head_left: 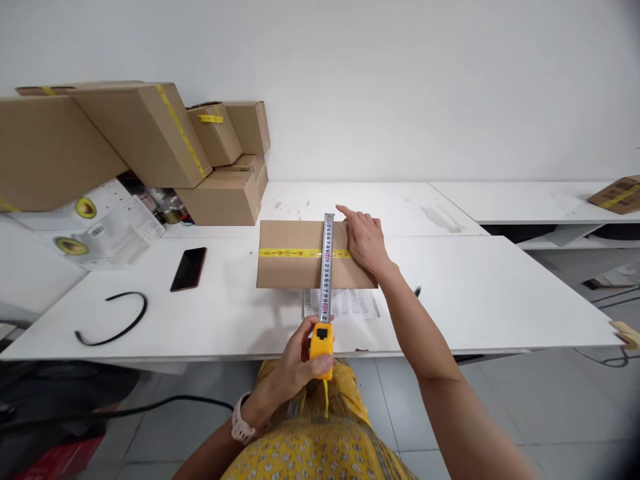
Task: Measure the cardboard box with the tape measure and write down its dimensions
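A flat cardboard box [287,257] sealed with yellow tape lies on the white table [500,293] in front of me. My left hand [295,367] is closed round a yellow tape measure [321,341] at the table's near edge. Its steel blade [327,263] runs away from me across the box top to the far edge. My right hand [365,240] rests on the right part of the box, fingers flat and extended, forefinger near the blade's tip. A printed sheet [345,303] lies partly under the box.
A black phone [189,269] and a curved black cable [113,320] lie to the left. Stacked cardboard boxes [150,140] and white packages [100,227] fill the back left. Another box [617,195] sits on the far right table. A pen [417,291] lies by my right forearm.
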`<state>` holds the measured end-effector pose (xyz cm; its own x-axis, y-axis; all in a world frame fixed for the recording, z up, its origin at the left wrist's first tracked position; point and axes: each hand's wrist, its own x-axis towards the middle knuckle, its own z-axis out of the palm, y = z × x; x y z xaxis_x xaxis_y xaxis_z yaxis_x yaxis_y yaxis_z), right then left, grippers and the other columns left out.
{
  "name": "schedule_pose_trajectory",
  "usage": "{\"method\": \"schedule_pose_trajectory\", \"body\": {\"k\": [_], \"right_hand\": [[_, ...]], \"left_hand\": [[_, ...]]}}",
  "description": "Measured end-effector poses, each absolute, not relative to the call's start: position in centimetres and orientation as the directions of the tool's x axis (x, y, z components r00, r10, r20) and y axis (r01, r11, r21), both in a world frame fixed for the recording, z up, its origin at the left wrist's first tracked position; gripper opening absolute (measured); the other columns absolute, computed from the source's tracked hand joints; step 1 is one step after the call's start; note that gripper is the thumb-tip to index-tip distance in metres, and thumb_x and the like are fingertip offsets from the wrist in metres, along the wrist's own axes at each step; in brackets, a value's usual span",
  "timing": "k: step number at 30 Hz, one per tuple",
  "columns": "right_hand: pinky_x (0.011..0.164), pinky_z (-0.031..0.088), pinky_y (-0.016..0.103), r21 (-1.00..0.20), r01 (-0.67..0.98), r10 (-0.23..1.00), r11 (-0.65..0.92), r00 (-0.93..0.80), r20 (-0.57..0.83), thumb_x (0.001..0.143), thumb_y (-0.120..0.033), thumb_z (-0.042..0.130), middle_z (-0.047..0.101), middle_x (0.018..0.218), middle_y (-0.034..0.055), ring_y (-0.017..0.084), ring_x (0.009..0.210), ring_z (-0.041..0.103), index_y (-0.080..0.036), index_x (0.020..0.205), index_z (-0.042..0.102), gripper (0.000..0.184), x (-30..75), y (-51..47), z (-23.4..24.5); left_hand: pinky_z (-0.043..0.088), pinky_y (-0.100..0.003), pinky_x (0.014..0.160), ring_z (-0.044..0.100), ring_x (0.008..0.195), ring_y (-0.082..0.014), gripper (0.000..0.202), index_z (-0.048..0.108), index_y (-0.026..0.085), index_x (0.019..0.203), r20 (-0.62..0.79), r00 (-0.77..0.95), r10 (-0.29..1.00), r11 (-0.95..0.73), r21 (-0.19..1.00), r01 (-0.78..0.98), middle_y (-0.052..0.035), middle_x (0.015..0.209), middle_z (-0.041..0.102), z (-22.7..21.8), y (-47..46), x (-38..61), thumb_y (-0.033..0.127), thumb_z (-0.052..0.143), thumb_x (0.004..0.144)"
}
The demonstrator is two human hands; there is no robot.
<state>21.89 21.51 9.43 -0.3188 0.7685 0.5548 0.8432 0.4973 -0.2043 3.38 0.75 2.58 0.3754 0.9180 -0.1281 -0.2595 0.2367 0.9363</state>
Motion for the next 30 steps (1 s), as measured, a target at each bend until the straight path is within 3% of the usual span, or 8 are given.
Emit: {"method": "schedule_pose_trajectory", "body": {"k": [7,11,17,24,27,30], "right_hand": [[0.09,0.034,0.041,-0.168,0.832,0.752,0.529,-0.368,0.547,0.099,-0.011,0.031,0.062,0.111,0.0082,0.025,0.097,0.051,-0.038,0.143,0.058,0.058,22.1,21.9,9.3],[0.09,0.033,0.041,-0.162,0.825,0.745,0.541,-0.381,0.548,0.097,-0.009,0.034,0.062,0.113,0.0081,0.025,0.099,0.05,-0.039,0.141,0.06,0.058,22.3,21.9,9.2],[0.091,0.032,0.042,-0.157,0.832,0.75,0.532,-0.377,0.543,0.097,-0.01,0.036,0.06,0.115,0.0078,0.026,0.101,0.049,-0.038,0.14,0.06,0.057,22.2,22.1,9.1],[0.094,0.035,0.045,-0.192,0.827,0.759,0.529,-0.36,0.543,0.099,-0.016,0.034,0.061,0.114,0.0074,0.026,0.101,0.051,-0.04,0.139,0.06,0.053,22.1,22.0,9.1],[0.096,0.038,0.047,-0.246,0.826,0.765,0.508,-0.3,0.57,0.101,-0.023,0.033,0.061,0.116,0.0084,0.028,0.105,0.052,-0.039,0.146,0.053,0.052,22.2,21.8,8.8],[0.097,0.042,0.05,-0.372,0.833,0.796,0.41,-0.128,0.591,0.101,-0.039,0.034,0.059,0.129,0.0126,0.032,0.116,0.052,-0.034,0.156,0.037,0.055,22.6,21.4,8.4]], "left_hand": [[0.055,-0.03,0.068,0.06,0.08,-0.0163,0.071,0.048,0.026,0.137,-0.142,0.407,0.902,0.255,0.937,-0.238,-0.0041,0.101,0.055,1.1,-0.3,4.2,0.051,0.079,0.078],[0.055,-0.032,0.074,0.059,0.085,-0.0169,0.065,0.048,0.024,0.134,-0.127,0.374,0.919,0.199,0.967,-0.161,-0.0057,0.107,0.057,0.1,-0.3,4.8,0.047,0.077,0.081],[0.055,-0.033,0.076,0.064,0.094,-0.0198,0.064,0.044,0.025,0.131,-0.133,0.38,0.915,0.191,0.974,-0.118,-0.0127,0.134,0.055,-0.2,0.0,5.4,0.043,0.077,0.08],[0.055,-0.032,0.075,0.065,0.094,-0.0202,0.063,0.046,0.024,0.132,-0.12,0.379,0.918,0.173,0.979,-0.108,-0.0121,0.129,0.058,-0.1,0.1,5.5,0.044,0.076,0.08],[0.057,-0.031,0.074,0.065,0.092,-0.0205,0.066,0.049,0.024,0.134,-0.082,0.37,0.925,0.124,0.988,-0.092,-0.0125,0.127,0.061,0.0,-0.6,4.9,0.042,0.078,0.078],[0.058,-0.03,0.07,0.066,0.091,-0.0211,0.073,0.05,0.025,0.135,0.09,0.291,0.952,-0.061,0.992,-0.109,-0.0143,0.131,0.06,0.7,-1.3,3.3,0.04,0.082,0.072]]}}
